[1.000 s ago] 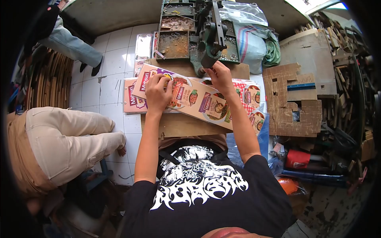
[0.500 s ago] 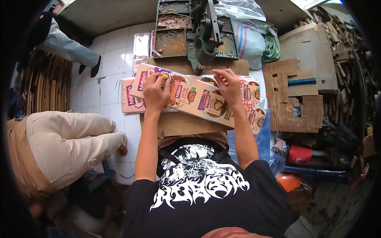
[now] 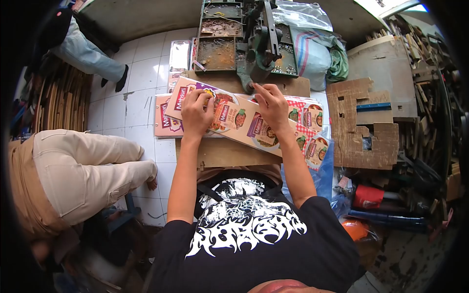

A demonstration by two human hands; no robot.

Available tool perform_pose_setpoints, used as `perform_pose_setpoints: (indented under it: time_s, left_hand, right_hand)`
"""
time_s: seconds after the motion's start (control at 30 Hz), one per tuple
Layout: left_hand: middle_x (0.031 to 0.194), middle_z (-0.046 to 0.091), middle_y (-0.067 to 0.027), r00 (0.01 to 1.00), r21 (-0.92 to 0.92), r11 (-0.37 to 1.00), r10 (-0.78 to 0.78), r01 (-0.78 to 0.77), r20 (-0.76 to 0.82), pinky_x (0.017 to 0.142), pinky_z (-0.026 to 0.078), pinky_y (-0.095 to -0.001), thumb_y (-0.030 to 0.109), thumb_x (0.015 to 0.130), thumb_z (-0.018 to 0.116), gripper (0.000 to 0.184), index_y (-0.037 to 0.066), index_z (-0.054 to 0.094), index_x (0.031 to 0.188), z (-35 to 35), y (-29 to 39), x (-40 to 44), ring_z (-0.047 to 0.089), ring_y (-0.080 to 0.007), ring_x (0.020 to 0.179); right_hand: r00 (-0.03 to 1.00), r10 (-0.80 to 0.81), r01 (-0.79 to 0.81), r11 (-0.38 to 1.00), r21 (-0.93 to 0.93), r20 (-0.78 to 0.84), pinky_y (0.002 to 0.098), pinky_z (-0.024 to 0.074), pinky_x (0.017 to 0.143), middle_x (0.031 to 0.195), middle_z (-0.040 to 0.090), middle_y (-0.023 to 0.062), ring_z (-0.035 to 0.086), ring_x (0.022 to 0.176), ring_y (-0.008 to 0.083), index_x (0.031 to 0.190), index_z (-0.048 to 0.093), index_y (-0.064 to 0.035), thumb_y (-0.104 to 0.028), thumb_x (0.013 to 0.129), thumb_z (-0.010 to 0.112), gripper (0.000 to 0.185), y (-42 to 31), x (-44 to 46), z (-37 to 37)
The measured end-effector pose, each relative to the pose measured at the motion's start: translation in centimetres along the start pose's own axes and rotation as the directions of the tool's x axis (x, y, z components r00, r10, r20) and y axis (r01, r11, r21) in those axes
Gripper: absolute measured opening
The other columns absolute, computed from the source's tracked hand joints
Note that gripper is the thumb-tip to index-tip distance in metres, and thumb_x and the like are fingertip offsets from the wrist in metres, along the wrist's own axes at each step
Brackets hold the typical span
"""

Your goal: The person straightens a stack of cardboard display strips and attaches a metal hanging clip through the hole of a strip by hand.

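Observation:
My left hand [image 3: 199, 113] lies bent over the upper left part of a long printed card [image 3: 238, 117] with "Mahsuri" labels and food pictures, gripping it. The card slants across more printed cards [image 3: 168, 128] beneath it. Its top edge is close to the base of a dark green hand press [image 3: 259, 51]. My right hand [image 3: 272, 105] is over the card's right part, thumb and fingers drawn together at the foot of the press. Anything between those fingertips is too small to make out.
Behind the cards, a divided metal tray [image 3: 220, 52] holds small metal bits. A striped sack [image 3: 309, 53] stands right of the press. Cut-out brown board [image 3: 344, 117] lies at the right. Another person in beige trousers [image 3: 93, 171] bends at the left; a second person's leg [image 3: 90, 53] is farther back.
My right hand has moved inward and its fingertips have come to the foot of the press. My left hand stays on the card. The whole view has shifted slightly.

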State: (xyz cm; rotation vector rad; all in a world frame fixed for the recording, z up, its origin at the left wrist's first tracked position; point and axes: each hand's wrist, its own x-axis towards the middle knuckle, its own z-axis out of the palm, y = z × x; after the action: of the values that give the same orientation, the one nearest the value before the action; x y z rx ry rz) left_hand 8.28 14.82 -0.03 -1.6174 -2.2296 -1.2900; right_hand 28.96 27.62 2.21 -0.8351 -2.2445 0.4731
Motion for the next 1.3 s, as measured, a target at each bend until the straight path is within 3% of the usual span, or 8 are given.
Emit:
perform_pose_setpoints:
  time_s: [0.27,0.7,0.8,0.9,1.03,1.13,1.23,1.3]
  left_hand:
    - [0.096,0.063,-0.0064,1.000,0.003,1.000,-0.006,0.006,0.008,0.086,0.045,-0.0402,0.012,0.080,0.071,0.009,0.007,0.068,0.087,0.1,-0.2,-0.1,0.059,-0.0270,0.096]
    - [0.097,0.063,-0.0071,1.000,-0.005,1.000,-0.002,0.002,0.007,0.086,0.045,-0.0407,0.011,0.080,0.071,0.009,0.006,0.068,0.086,0.0,0.0,-0.1,0.060,-0.0275,0.096]
    - [0.097,0.063,-0.0072,1.000,-0.012,1.000,-0.002,0.002,0.001,0.086,0.045,-0.0410,0.011,0.080,0.071,0.009,0.006,0.068,0.086,-0.1,0.1,0.0,0.060,-0.0276,0.096]
    - [0.097,0.064,-0.0074,1.000,-0.017,1.000,-0.015,0.015,0.006,0.087,0.045,-0.0412,0.011,0.080,0.071,0.009,0.006,0.068,0.086,-0.1,0.0,-0.1,0.060,-0.0276,0.097]
    - [0.099,0.064,-0.0094,0.999,-0.025,1.000,0.015,-0.016,-0.036,0.083,0.047,-0.0396,0.005,0.079,0.067,0.008,0.005,0.067,0.087,-0.1,0.0,0.0,0.061,-0.0290,0.094]
    - [0.100,0.065,-0.0106,0.994,-0.238,0.966,-0.105,0.098,-0.013,0.078,0.049,-0.0387,-0.004,0.078,0.061,0.016,0.003,0.067,0.091,0.0,-1.0,-0.1,0.062,-0.0296,0.088]
    - [0.101,0.065,-0.0117,0.926,-0.405,0.833,-0.351,0.378,0.141,0.074,0.051,-0.0389,-0.010,0.077,0.054,0.027,0.001,0.066,0.098,-0.9,-1.8,0.3,0.063,-0.0295,0.084]
    - [0.105,0.065,-0.0110,0.963,-0.420,0.870,-0.265,0.257,0.041,0.085,0.049,-0.0413,-0.006,0.078,0.057,0.035,0.003,0.063,0.111,-1.5,-1.5,0.8,0.063,-0.0286,0.096]
  right_hand:
    - [0.997,-0.043,0.052,0.987,-0.150,0.063,0.0371,0.0517,0.075,0.101,0.063,0.0086,0.063,0.088,0.0255,0.125,0.065,-0.0141,-0.011,0.084,0.067,0.041,-0.3,0.0,0.0]
    - [0.999,-0.037,0.039,0.995,-0.096,0.025,0.0412,0.0469,0.082,0.099,0.062,0.0082,0.058,0.092,0.0283,0.123,0.066,-0.0122,-0.008,0.082,0.066,0.042,-0.1,-0.4,-0.2]
    - [1.000,-0.017,0.017,0.998,-0.056,0.004,0.0408,0.0460,0.087,0.105,0.063,0.0093,0.058,0.098,0.0283,0.122,0.067,-0.0117,-0.006,0.081,0.067,0.041,0.5,-1.2,-1.5]
    - [0.973,0.198,-0.201,0.979,-0.012,-0.120,0.0402,0.0442,0.093,0.114,0.063,0.0142,0.057,0.107,0.0306,0.121,0.067,-0.0086,-0.007,0.084,0.068,0.037,1.3,-3.1,-4.0]
    - [0.807,0.499,-0.559,0.818,-0.135,-0.317,0.0423,0.0406,0.101,0.120,0.060,0.0186,0.053,0.115,0.0339,0.122,0.063,-0.0038,-0.020,0.084,0.070,0.042,5.7,-8.8,-7.9]
    - [0.588,0.674,-0.809,0.468,-0.356,-0.448,0.0447,0.0382,0.105,0.127,0.056,0.0217,0.049,0.120,0.0377,0.130,0.057,-0.0051,-0.033,0.083,0.070,0.057,8.3,-14.1,-11.5]
    - [0.434,0.769,-0.900,0.354,-0.253,-0.470,0.0424,0.0443,0.099,0.126,0.060,0.0234,0.057,0.114,0.0341,0.131,0.054,-0.0016,-0.039,0.086,0.069,0.060,12.0,-20.0,-14.6]
    - [0.401,0.862,-0.911,0.410,-0.041,-0.309,0.0371,0.0523,0.083,0.111,0.067,0.0189,0.067,0.096,0.0267,0.128,0.056,-0.0001,-0.039,0.090,0.066,0.056,12.7,-22.5,-16.5]
